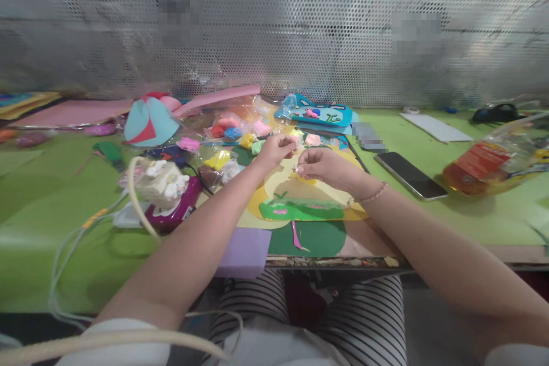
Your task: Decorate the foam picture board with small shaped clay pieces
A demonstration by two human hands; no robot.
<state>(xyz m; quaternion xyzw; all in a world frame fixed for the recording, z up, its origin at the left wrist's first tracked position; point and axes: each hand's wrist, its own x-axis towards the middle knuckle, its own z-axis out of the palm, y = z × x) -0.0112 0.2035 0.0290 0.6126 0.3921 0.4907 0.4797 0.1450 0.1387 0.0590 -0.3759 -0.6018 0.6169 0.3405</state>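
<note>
Over a pale yellow paper sheet (283,183), my left hand (277,151) has its fingers curled in a pinch. Whatever sits between those fingertips is too small to make out. Just right of it, my right hand (323,168) pinches thumb against fingers above a bit of yellow clay (305,180) on the sheet. Whether that hand grips the clay or a smaller piece is unclear. Green clay (306,210) with small pink spots runs along the sheet's lower edge. Small bags of coloured clay, one with yellow (218,160), lie beyond my left forearm.
To the left stand a purple device (171,214) with a cream decorated top (160,183) and cables. A phone (410,175) and a tipped bottle of amber liquid (484,163) lie right. Behind are a blue decorated case (321,113) and a perforated metal panel (274,23).
</note>
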